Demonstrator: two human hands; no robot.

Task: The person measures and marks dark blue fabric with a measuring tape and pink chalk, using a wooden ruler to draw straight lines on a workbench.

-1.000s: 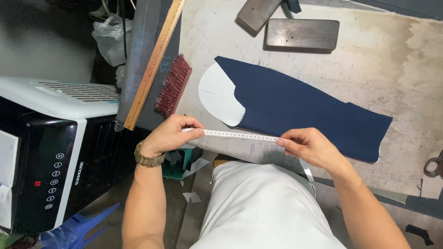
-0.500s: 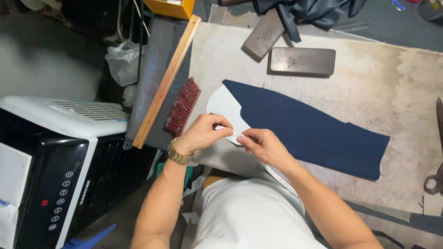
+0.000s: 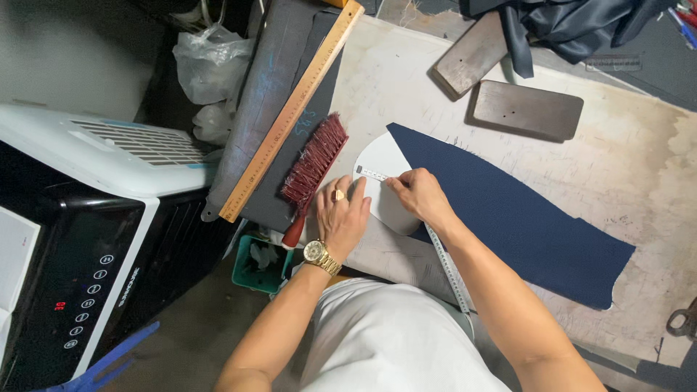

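Far left: black-and-white floor appliance (image 3: 80, 239) with a slatted white top and a lit control strip. Beside it, near side, a small green bin (image 3: 258, 263) on the floor; farther back, a clear plastic bag (image 3: 214, 62).

Left edge of the worktable (image 3: 639, 189): long wooden ruler (image 3: 290, 112) laid diagonally on a grey board, and just right of it a red-bristled brush (image 3: 314, 165), handle pointing near.

Centre: left hand (image 3: 343, 214) (gold watch at the wrist, ring on one finger) resting flat, fingers together, on the white pattern piece (image 3: 385, 203) at its left rim, close beside the brush; clamped on nothing visible.

Across the white piece: white measuring tape (image 3: 372, 174), its free end lying at the far-left part of the piece, the rest running right under the other hand and trailing down off the near table edge past the white shirt.

Right of centre: right hand (image 3: 420, 197), fingertips drawn together and pressing the tape against the white piece.

Right: navy fabric piece (image 3: 523, 218), long and curved, lying flat on the table, its left end overlapping the white piece, its right end reaching near-right.

Far side: two dark rectangular weights (image 3: 526, 109) (one flat, one angled) and a heap of dark shiny cloth (image 3: 566, 25).

Near right edge: metal shears handle (image 3: 682, 319), partly cut off.
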